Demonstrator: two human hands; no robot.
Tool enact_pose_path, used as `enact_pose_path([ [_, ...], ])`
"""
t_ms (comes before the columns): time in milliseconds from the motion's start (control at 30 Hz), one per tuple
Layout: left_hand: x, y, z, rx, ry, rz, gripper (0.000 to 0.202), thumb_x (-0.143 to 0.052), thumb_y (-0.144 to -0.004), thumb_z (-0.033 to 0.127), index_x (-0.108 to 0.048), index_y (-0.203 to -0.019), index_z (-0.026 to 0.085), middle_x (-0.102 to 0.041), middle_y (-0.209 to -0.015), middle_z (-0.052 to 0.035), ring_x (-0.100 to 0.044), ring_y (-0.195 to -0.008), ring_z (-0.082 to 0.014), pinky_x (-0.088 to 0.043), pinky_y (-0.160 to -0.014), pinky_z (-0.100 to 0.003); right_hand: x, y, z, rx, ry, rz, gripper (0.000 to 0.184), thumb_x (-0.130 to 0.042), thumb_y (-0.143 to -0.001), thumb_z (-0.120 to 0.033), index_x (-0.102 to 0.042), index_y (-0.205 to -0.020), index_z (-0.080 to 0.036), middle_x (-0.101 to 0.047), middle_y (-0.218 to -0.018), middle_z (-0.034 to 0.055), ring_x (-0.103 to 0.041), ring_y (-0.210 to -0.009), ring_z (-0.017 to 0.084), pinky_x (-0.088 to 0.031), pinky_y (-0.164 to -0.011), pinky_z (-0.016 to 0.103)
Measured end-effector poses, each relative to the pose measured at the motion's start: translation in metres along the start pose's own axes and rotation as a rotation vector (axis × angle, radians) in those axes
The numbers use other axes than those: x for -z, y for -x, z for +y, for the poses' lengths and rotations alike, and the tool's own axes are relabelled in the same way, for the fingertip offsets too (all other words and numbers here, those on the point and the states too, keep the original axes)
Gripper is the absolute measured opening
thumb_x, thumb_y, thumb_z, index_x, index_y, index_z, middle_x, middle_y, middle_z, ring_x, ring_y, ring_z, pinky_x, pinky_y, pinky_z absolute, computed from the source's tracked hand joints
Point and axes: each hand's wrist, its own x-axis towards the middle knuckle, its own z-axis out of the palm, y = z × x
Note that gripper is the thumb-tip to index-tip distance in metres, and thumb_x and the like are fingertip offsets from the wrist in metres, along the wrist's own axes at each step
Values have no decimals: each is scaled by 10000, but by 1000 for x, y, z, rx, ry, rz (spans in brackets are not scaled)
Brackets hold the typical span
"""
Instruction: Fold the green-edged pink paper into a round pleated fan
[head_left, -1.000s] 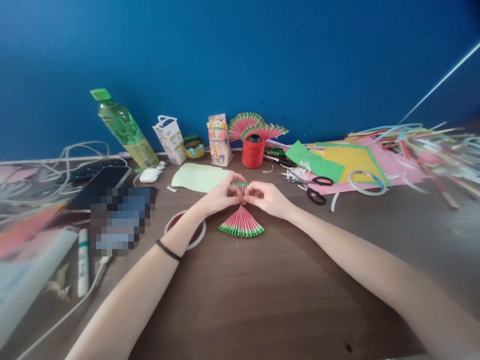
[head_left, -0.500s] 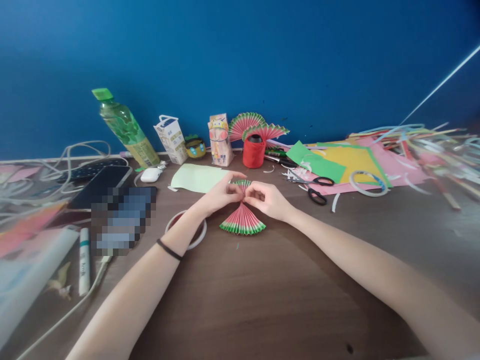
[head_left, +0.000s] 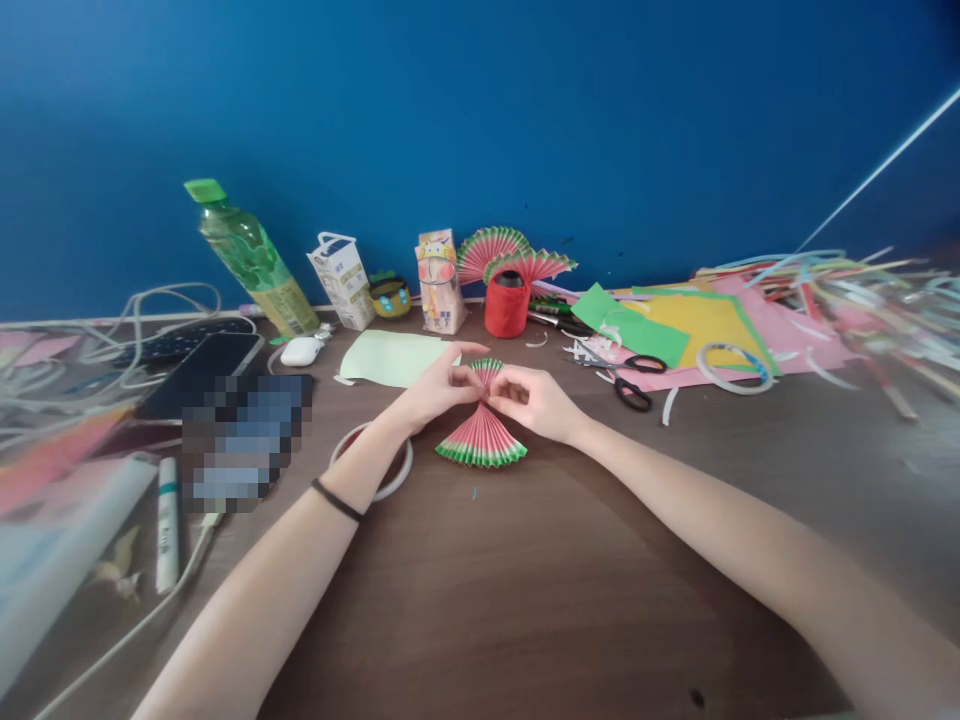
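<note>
Pleated paper fan, pink, green-edged: was spread from its narrow middle, centrally at the brown table. Left hand, right hand: each pinched it near that middle. Black-handled scissors: lay to the right.

At mid-frame, the paper fan sat between the left hand and right hand. On the table, a bottle stood upper left, a marker lay lower left and scissors right of centre, at the edge of paper sheets.
</note>
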Motion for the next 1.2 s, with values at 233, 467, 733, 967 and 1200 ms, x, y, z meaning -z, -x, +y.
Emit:
enact_pose_path([
  [233, 1, 1, 1, -7, 35, -14, 501, -632, -678, 148, -422, -1129, 207, -616, -668, 48, -597, -727, -123, -418, -761, -286, 1, -2, 3, -73, -50, 37, 69, -555, -750, -228, -542, -755, -161, -531, -666, -19, -403, -519, 72, -330, -514, 223],
  [467, 0, 1, 1, -24, 11, -17, 488, -628, -693, 166, -417, -1131, 212, -619, -680, 48, -593, -711, -109, -424, -752, -270, 1, -3, 3, -96, -36, 30, 142, -595, -721, -238, -612, -824, -140, -483, -589, -36, -383, -496, 73, -308, -483, 221],
  [733, -4, 2, 4, -47, -123, -9, 425, -611, -712, 187, -439, -1101, 191, -612, -710, 25, -599, -724, -121, -438, -744, -277, 1, -3, 7, -124, -62, 39, 106, -605, -711, -237, -615, -755, -140, -539, -597, -16, -431, -528, 86, -345, -521, 233],
  [967, -6, 2, 7, -72, -202, 6, 378, -609, -731, 212, -459, -1078, 183, -620, -728, 20, -601, -756, -121, -432, -793, -283, 2, -4, 9, -145, -103, 44, 121, -627, -688, -260, -608, -720, -146, -577, -612, -7, -467, -533, 92, -375, -529, 238],
  [1200, -8, 2, 6, -60, -179, 59, 309, -619, -720, 226, -481, -991, 171, -624, -736, 15, -612, -747, -128, -446, -800, -300, 2, -7, 10, -193, -176, 56, 140, -649, -656, -257, -625, -738, -146, -631, -641, 12, -547, -556, 117, -441, -571, 269],
])
